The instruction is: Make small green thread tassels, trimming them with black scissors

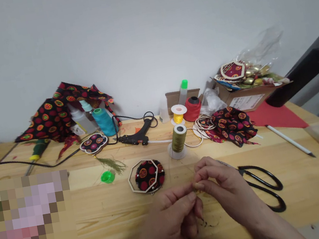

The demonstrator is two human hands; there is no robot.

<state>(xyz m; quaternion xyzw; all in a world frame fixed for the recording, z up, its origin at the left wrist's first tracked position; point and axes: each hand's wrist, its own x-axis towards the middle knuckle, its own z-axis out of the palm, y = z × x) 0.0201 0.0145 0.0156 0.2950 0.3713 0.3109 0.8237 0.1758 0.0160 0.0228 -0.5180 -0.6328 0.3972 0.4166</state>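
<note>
My left hand [175,210] and my right hand [219,187] meet over the table, fingertips pinched close together. Whatever lies between them is too small to make out. Just beyond stands an olive-green thread spool [179,138]. To the left, a light octagonal wooden frame [130,178] rests partly over a round patterned fabric piece [150,174]. Black-handled scissors [271,190] lie beside my right hand, their blades mostly hidden by it. A four-lobed fabric ornament [93,143] with an olive tassel [112,165] lies further left, near a green cap [107,177].
A black glue gun [136,136] with its cable lies behind. Teal thread [105,122], yellow thread [178,117] and red thread [192,109] stand near the wall. Patterned fabric [234,125], a white pencil [290,140] and a filled cardboard box [248,98] are at right. A blurred patch covers the lower left.
</note>
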